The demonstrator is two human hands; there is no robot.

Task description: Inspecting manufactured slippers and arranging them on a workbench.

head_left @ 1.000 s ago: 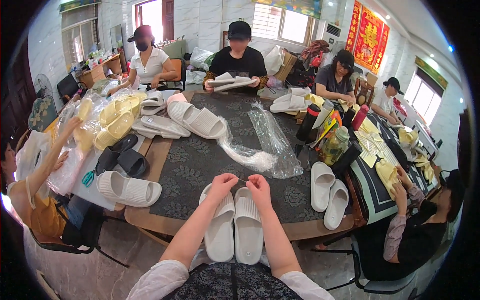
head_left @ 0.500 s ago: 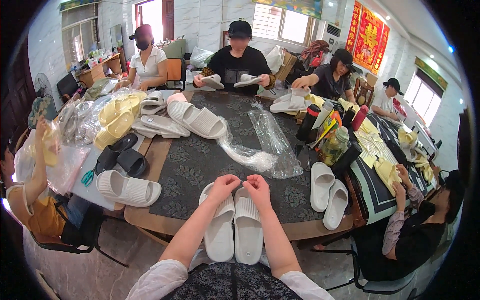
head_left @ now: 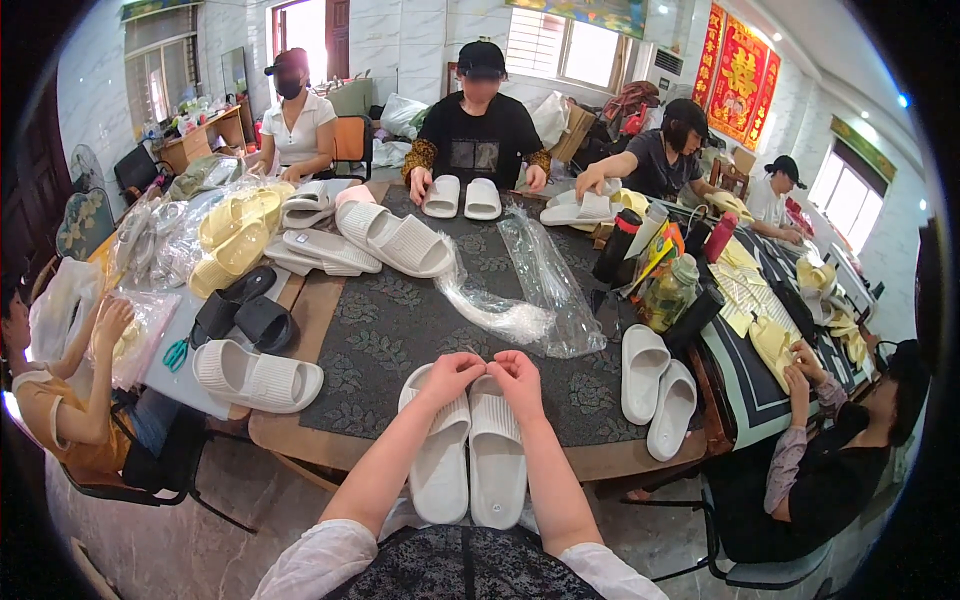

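A pair of light grey slide slippers stands side by side at the table's near edge, toes pointing away: the left slipper [head_left: 440,484] and the right slipper [head_left: 497,472]. Above their ribbed straps, my left hand [head_left: 452,380] and my right hand [head_left: 514,378] meet with fingertips pinched close together. Both are closed. Whatever lies between the fingertips is too small to make out. My left hand covers much of the left slipper's strap.
Clear plastic wrapping [head_left: 545,290] lies mid-table. Around it are another grey pair [head_left: 658,392], a single ribbed slipper [head_left: 258,377], black slippers [head_left: 245,312], teal scissors [head_left: 175,356] and several bottles [head_left: 672,290]. Several co-workers sit around, one opposite with grey slippers [head_left: 462,198].
My hands stay nearly in place over the slippers. The person opposite has set two grey slippers down on the table. The person at left has lowered an arm toward the plastic bag.
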